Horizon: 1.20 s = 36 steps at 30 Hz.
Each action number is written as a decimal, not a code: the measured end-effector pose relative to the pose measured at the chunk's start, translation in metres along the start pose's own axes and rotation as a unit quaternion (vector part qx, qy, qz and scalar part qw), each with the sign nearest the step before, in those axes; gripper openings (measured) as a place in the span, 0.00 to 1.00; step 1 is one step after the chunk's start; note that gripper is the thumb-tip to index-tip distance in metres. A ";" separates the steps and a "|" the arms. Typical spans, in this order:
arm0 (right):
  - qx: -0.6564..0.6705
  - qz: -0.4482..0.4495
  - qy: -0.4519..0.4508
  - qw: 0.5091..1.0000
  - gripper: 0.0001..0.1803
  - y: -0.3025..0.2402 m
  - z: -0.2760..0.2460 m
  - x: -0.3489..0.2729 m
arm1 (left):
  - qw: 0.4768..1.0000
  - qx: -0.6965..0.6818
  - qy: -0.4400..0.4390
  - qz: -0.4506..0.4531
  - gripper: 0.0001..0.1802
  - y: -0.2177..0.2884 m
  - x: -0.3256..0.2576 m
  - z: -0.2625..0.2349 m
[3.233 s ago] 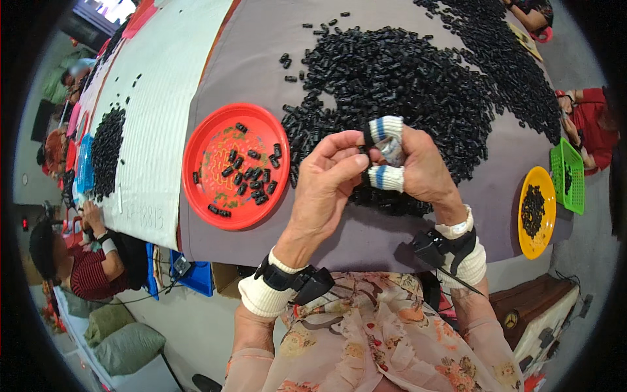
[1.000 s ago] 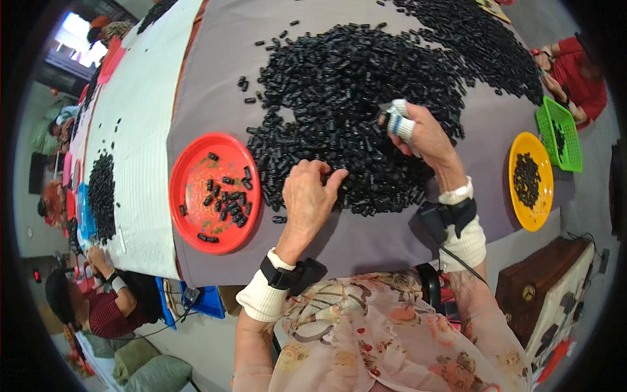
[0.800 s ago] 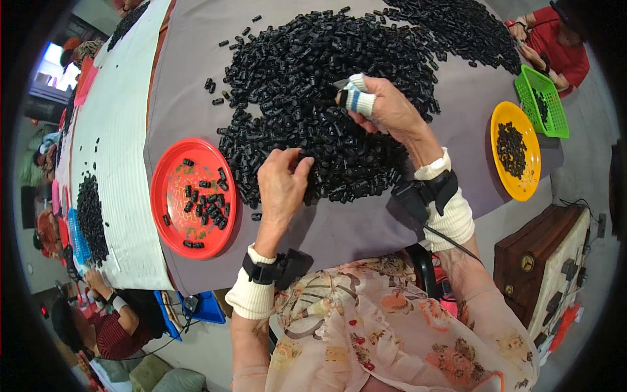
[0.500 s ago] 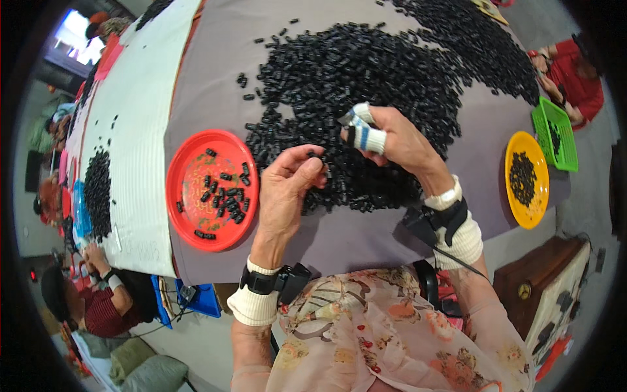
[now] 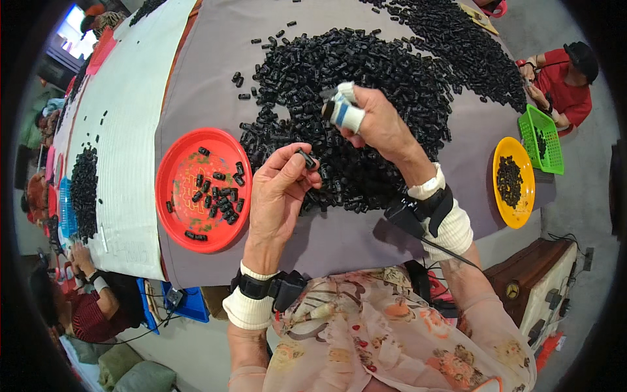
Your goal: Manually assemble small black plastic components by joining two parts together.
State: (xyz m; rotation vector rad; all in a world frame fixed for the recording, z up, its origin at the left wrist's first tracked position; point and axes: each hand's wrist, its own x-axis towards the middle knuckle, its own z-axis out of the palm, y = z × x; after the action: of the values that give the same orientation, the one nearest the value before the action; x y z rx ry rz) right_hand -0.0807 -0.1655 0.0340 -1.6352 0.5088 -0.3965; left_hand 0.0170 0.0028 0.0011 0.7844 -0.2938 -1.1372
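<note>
My left hand (image 5: pixel 277 189) pinches a small black cylindrical piece (image 5: pixel 305 159) between thumb and fingertips, at the near edge of a large pile of similar black pieces (image 5: pixel 372 72). Over the pile, my right hand (image 5: pixel 385 127) is closed, with white-and-blue fabric covers on its thumb and a finger. Something small and dark shows at those fingertips; its kind cannot be made out. Left of my left hand lies a red plate (image 5: pixel 171 219) with several black pieces on it.
A yellow plate (image 5: pixel 520 217) holding small dark bits and a green basket (image 5: pixel 552 144) stand at the table's right edge. A person in red (image 5: pixel 569 81) sits beyond them. Another person (image 5: pixel 98 317) works at the lower left, by a smaller black pile (image 5: pixel 83 196).
The black piece in my left hand now shows more plainly, tilted up between the fingertips. My right hand has moved up and slightly left, away from the left hand. The whole view has shifted a little.
</note>
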 end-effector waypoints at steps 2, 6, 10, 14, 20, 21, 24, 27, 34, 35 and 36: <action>0.074 -0.001 0.015 0.997 0.07 -0.001 -0.010 0.002 | 1.000 -0.005 0.001 -0.006 0.16 -0.003 0.000 0.006; 0.143 -0.002 0.022 0.990 0.08 -0.002 -0.016 0.005 | 1.000 -0.008 -0.002 -0.010 0.16 -0.003 -0.001 0.007; 0.243 -0.036 -0.009 0.969 0.12 0.004 -0.028 0.007 | 1.000 -0.012 -0.014 -0.017 0.16 -0.003 0.001 0.010; 0.386 -0.054 -0.010 0.921 0.15 0.011 -0.047 0.010 | 0.999 -0.015 -0.021 -0.025 0.16 -0.005 0.000 0.016; 0.329 -0.060 -0.012 0.942 0.14 0.011 -0.042 0.007 | 0.999 -0.020 -0.045 -0.014 0.16 -0.004 0.001 0.015; 0.301 -0.052 -0.014 0.952 0.11 0.004 -0.039 0.004 | 0.999 -0.023 -0.040 -0.012 0.16 -0.002 -0.001 0.016; 0.140 -0.022 -0.039 0.989 0.09 -0.014 -0.024 -0.011 | 0.999 -0.038 -0.031 0.002 0.16 -0.001 -0.002 0.014; 0.061 -0.005 -0.060 0.996 0.07 -0.015 -0.017 -0.023 | 0.995 -0.086 -0.052 0.003 0.15 0.001 -0.002 0.011; -0.077 -0.062 -0.103 0.990 0.18 -0.013 0.001 -0.032 | 0.994 -0.086 -0.070 0.012 0.13 0.003 -0.003 0.014; -0.085 -0.071 -0.086 0.990 0.19 -0.015 0.002 -0.032 | 0.994 -0.084 -0.070 0.012 0.13 0.002 -0.003 0.013; -0.093 -0.081 -0.069 0.990 0.19 -0.019 0.004 -0.033 | 0.994 -0.083 -0.066 0.014 0.13 0.002 -0.002 0.014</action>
State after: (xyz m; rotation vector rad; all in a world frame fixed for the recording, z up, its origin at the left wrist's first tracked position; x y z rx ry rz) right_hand -0.1045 -0.1422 0.0539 -1.8771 0.3170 -0.3596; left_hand 0.0096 -0.0004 0.0126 0.5581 -0.3143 -1.1730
